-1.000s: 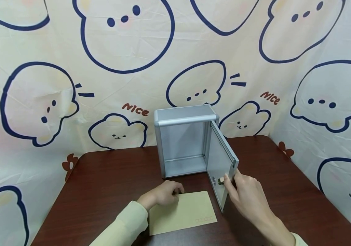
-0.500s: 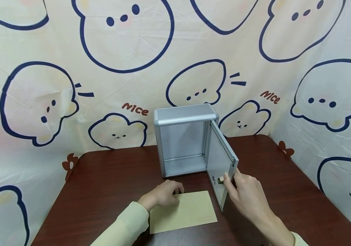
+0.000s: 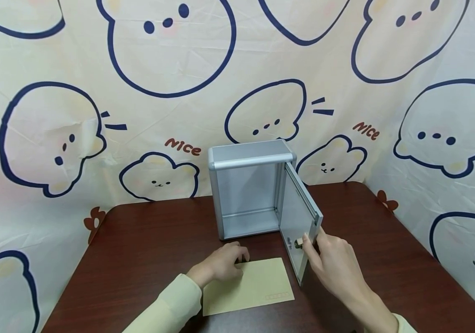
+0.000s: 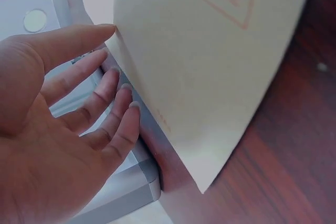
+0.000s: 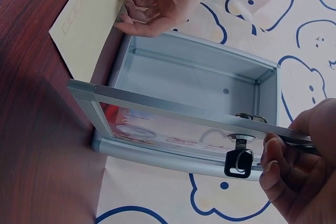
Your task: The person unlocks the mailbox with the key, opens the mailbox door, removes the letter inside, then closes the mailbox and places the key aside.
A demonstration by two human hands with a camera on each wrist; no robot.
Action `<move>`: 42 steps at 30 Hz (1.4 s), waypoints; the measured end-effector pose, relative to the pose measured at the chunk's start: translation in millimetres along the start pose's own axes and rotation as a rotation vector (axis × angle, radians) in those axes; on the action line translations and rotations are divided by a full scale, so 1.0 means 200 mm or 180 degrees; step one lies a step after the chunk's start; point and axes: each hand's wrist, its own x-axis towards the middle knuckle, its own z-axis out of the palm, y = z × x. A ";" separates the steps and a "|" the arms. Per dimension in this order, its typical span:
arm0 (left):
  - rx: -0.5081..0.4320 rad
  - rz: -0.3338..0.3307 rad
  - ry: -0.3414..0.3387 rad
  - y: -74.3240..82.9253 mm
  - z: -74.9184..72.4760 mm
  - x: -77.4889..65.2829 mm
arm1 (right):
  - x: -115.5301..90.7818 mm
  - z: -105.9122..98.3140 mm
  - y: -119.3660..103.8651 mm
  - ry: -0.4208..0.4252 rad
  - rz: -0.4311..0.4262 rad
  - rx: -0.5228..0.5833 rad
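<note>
A pale yellow envelope (image 3: 258, 291) lies flat on the dark wooden table. My left hand (image 3: 222, 263) is at its far edge; in the left wrist view the thumb tip touches the paper (image 4: 194, 66), while the other fingers, loosely bent, reach past the edge. Behind stands a silver metal box (image 3: 251, 151) with its hinged door (image 3: 297, 212) swung out toward me. My right hand (image 3: 337, 259) holds that door's free edge between thumb and fingers. A black-headed key (image 5: 239, 166) on a ring sits in the door lock, beside the right fingertips in the right wrist view.
The dark red-brown table (image 3: 150, 259) has rounded far corners. Close behind it hangs a cream cloth (image 3: 170, 120) printed with blue-outlined cartoon animals, continuing along both sides. The door stands just right of the envelope.
Almost nothing differs: the left hand stays at the envelope's far edge and the right keeps holding the door. The head view has shifted very slightly.
</note>
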 end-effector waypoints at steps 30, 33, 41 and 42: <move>-0.0294 0.0123 -0.0081 0.00 -0.01 0.00 | 0.00 -0.01 -0.01 -0.0011 0.0037 0.0003; -0.0299 0.0128 -0.0093 0.00 0.00 0.00 | 0.00 -0.01 -0.01 -0.0020 0.0045 0.0008; -0.0294 0.0162 -0.0089 0.00 0.00 0.00 | 0.00 -0.01 -0.01 -0.0006 0.0032 -0.0018; -0.0285 0.0164 -0.0089 0.00 0.00 0.00 | 0.00 -0.01 -0.01 -0.0005 0.0031 -0.0021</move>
